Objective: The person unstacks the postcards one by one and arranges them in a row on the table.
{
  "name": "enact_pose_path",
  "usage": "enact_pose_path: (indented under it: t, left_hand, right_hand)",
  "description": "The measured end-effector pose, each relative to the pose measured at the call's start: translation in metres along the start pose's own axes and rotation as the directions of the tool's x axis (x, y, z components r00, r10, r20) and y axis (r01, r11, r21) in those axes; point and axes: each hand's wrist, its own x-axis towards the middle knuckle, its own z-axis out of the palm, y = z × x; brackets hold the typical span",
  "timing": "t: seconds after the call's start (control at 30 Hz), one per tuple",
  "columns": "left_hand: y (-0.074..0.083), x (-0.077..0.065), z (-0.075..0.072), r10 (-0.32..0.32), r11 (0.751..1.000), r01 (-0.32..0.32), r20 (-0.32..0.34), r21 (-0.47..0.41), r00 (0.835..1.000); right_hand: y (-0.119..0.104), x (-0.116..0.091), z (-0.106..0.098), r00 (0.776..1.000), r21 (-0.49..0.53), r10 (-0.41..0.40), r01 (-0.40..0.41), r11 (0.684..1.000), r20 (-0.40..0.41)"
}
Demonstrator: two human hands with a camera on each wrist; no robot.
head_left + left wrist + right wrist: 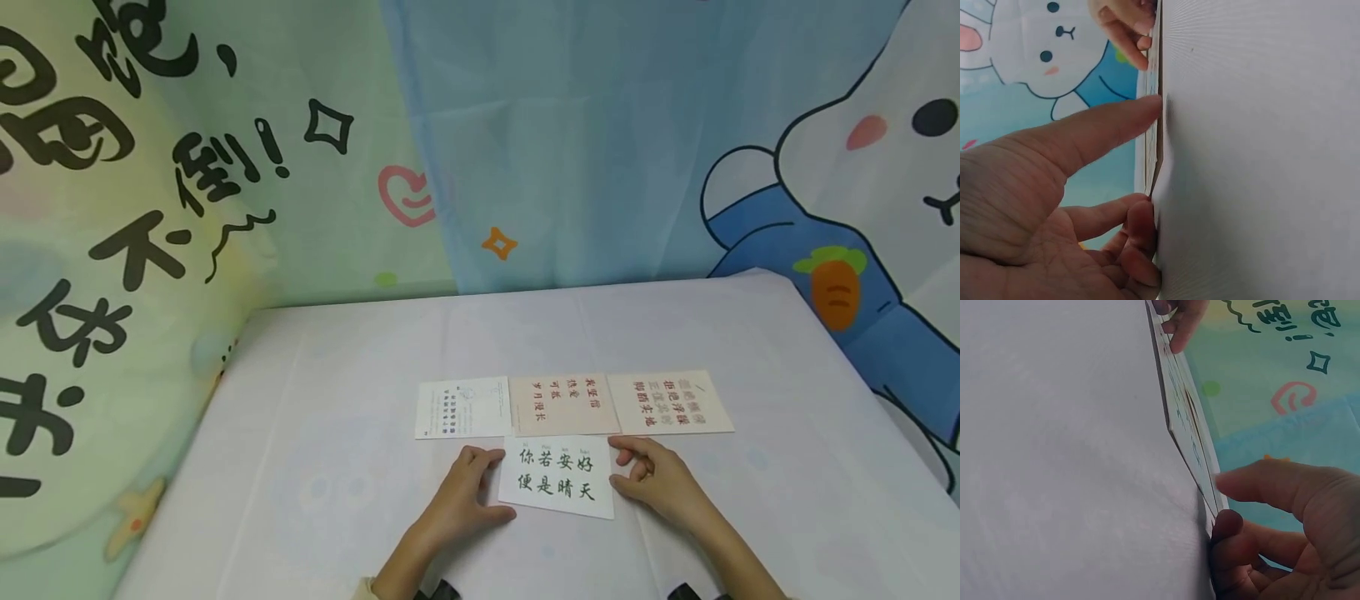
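A white card (555,502) with two lines of dark green Chinese characters lies on the white-covered table between my hands. My left hand (467,500) is at its left side, index fingertip by the upper left corner and extended thumb by the lower left. On the opposite side, my right hand (663,487) has its index fingertip near the upper right corner and its thumb against the right edge. In the right wrist view the card (1188,440) appears edge-on, its fingers right beside it. The left wrist view shows the thumb (1110,125) stretched along the card's near edge.
Just beyond lie three cards in a row: a white one (483,408) with small dark print, a beige one (555,417) and a cream one (712,412), both with red characters. A printed cloth backdrop (570,150) hangs behind the table (360,358).
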Motion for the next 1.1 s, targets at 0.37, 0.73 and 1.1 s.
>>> enact_pose_path:
  t: [0.37,0.73,1.1]
  left_hand:
    - [0.0079,-0.0040,0.0025,-0.007,1.000,0.007,0.017,0.003,1.000]
    - [0.0085,-0.0061,0.0037,0.000,0.999,0.000,0.004,0.044,1.000]
    - [0.0060,-0.0078,0.0035,0.013,0.999,-0.012,-0.014,0.036,1.000]
  right_hand:
    - [-0.0012,-0.0027,0.0030,0.998,-0.030,0.052,-0.052,0.998,-0.027]
    - [-0.0043,-0.0079,0.0018,0.997,-0.013,0.056,-0.056,0.998,-0.044]
    - [-0.0024,-0.0099,0.0011,0.996,0.023,0.076,-0.075,0.997,-0.054]
